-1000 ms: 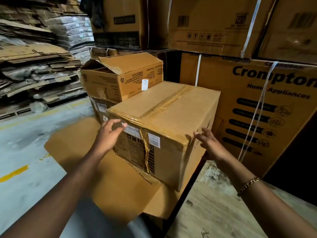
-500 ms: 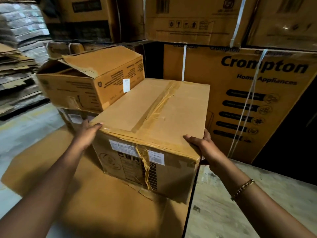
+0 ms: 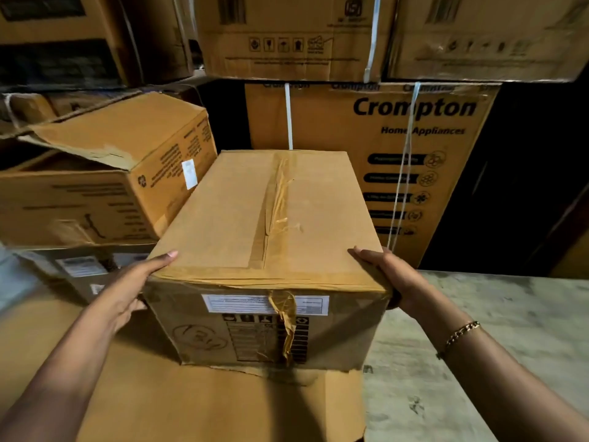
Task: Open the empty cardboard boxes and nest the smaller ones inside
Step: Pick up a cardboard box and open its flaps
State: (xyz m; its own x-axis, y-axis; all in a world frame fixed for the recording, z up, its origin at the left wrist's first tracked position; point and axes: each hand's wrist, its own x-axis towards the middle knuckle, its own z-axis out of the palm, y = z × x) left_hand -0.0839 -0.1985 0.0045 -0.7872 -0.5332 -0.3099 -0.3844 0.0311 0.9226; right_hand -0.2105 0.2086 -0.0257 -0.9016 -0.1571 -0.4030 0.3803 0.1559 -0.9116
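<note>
A brown cardboard box (image 3: pixel 280 212), its top seam taped shut, stands in front of me on a flat cardboard sheet (image 3: pixel 207 406). A white label and a torn tape tail hang on its near face. My left hand (image 3: pixel 134 288) holds the near left top corner, thumb on the top edge and fingers down the side. My right hand (image 3: pixel 389 275) holds the near right top corner the same way. To the left a second box (image 3: pixel 105 186) sits with its top flap loose and raised.
The loose-flapped box rests on another labelled box (image 3: pixel 79 266). A strapped Crompton carton (image 3: pixel 414 154) stands right behind the taped box, with more strapped cartons (image 3: pixel 287 36) stacked above. Bare concrete floor (image 3: pixel 494 330) lies to the right.
Both hands have gone from reaching toward the taped box to clasping its near top corners. The box now faces me squarely and fills more of the view.
</note>
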